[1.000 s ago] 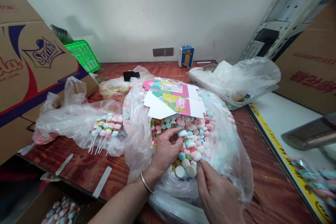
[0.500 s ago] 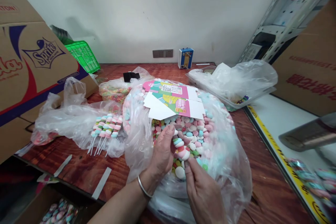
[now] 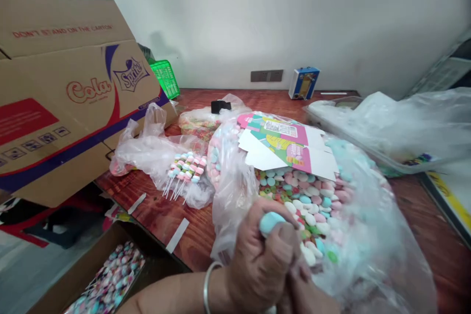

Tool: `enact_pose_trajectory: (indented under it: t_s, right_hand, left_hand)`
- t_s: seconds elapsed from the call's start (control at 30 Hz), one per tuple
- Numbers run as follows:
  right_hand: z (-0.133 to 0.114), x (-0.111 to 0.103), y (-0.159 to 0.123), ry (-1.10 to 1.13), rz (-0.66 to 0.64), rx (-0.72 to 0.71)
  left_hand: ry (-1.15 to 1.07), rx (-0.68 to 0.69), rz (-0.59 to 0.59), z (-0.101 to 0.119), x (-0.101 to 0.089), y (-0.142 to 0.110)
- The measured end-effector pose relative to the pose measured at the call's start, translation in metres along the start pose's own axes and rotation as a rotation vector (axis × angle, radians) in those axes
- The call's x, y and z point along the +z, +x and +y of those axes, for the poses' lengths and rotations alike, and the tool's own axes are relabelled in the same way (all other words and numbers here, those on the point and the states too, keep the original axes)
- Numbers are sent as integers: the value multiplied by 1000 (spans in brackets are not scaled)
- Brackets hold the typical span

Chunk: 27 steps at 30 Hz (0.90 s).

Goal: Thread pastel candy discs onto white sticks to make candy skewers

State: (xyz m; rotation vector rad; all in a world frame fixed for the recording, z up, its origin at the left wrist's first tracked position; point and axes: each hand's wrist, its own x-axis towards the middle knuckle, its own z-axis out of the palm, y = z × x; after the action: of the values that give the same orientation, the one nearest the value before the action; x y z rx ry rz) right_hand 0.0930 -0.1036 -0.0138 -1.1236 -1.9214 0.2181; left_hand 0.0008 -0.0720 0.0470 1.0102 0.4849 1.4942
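Note:
My left hand [image 3: 263, 260] is wrapped round a marshmallow candy skewer [image 3: 271, 224], whose pale blue top piece shows between thumb and curled fingers. The rest of the skewer is hidden. My right hand [image 3: 307, 289] is closed at its lower end, pressed against the left and partly covered by it. Beneath them a large open plastic bag [image 3: 235, 206] holds loose pink, white and blue candies [image 3: 316, 206] with some green and red gummy pieces. A printed card box, flattened [image 3: 281, 142], lies on the candies. Several finished skewers [image 3: 186, 169] rest on plastic to the left.
A cardboard carton [image 3: 73, 93] stands at the left. Below the table edge, an open box [image 3: 106, 235] holds many candy skewers. A clear tray with plastic [image 3: 386, 127] is at the right. A green basket [image 3: 165, 78] and a blue box [image 3: 304, 83] stand near the wall.
The view has swung left, showing more of the carton and lower box. My hands have come closer together and nearer the camera, and the skewer has turned so its blue end faces me.

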Motion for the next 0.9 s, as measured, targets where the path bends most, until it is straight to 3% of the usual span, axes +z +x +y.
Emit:
enact_pose_trajectory:
  t_s: [0.1, 0.17, 0.23, 0.27, 0.33, 0.4, 0.43, 0.53, 0.63, 0.77, 0.83, 0.9]
  right_hand:
    - [-17, -19, 32, 92, 10, -218]
    - [-10, -36, 47, 78, -38, -110]
    - [11, -50, 49, 6, 17, 105]
    - [25, -54, 45, -46, 17, 225]
    - [50, -56, 29, -128, -95, 363]
    - [66, -50, 9, -150, -195, 367]
    - [69, -47, 0, -160, -247, 343]
    - [61, -42, -22, -219, -274, 269]
    - [43, -42, -37, -306, -194, 176]
    - [32, -26, -57, -358, -361, 23]
    - [32, -13, -65, -436, -362, -6]
    - [33, -5, -69, -469, -353, -14]
  left_hand:
    - [147, 180, 18, 48, -6, 3]
    - [327, 348, 138, 84, -25, 20]
    - [533, 459, 377, 112, -62, 47]
    - [646, 431, 474, 120, -86, 61]
    - [931, 307, 685, 125, -141, 84]
    - [1401, 148, 840, 115, -194, 98]
    - [1655, 48, 862, 106, -216, 101]
    - [1826, -45, 851, 75, -257, 98]
    - [1915, -69, 800, 52, -267, 91]
    - [2000, -12, 761, 50, -266, 89]
    - [1953, 83, 760, 59, -255, 89]
    - [1833, 239, 757, 72, -230, 85]
